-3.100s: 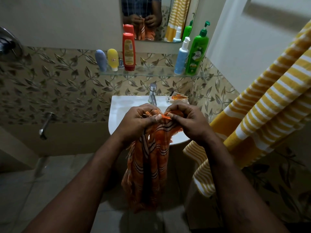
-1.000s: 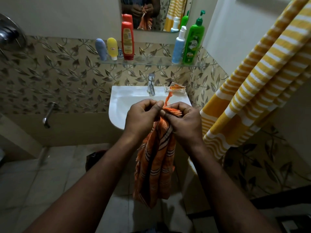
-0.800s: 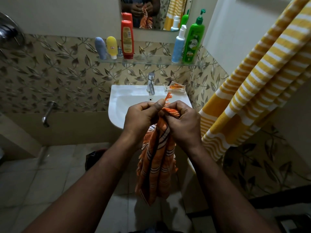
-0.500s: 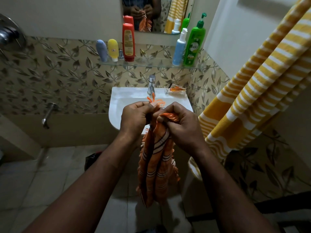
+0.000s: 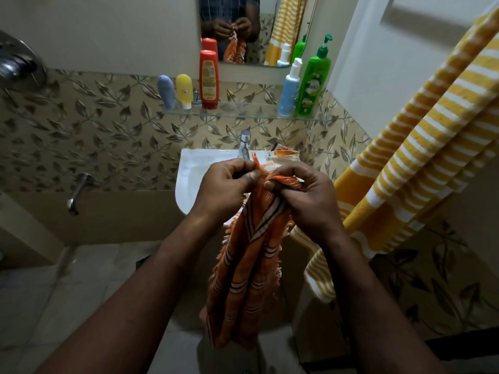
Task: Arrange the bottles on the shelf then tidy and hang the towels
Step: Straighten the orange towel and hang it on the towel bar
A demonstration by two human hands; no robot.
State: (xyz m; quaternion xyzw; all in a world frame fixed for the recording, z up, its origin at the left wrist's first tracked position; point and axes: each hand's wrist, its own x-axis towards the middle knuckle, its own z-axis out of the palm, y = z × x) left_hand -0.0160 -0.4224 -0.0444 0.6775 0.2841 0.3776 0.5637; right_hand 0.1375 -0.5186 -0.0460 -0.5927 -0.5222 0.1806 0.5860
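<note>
Shelf over sink: grey bottle, yellow bottle, red bottle at left end; blue bottle, green bottle at right. L hand pinches orange towel at fringed top edge, thumb vs curled fingers; towel hangs bunched in front of sink. R hand, just beside, grips same edge, fingers curled. Yellow towel hangs far right.

We see a home bathroom: a white sink with a tap against leaf-patterned wall tiles, a mirror above a glass shelf of bottles, a striped towel hanging at right.
</note>
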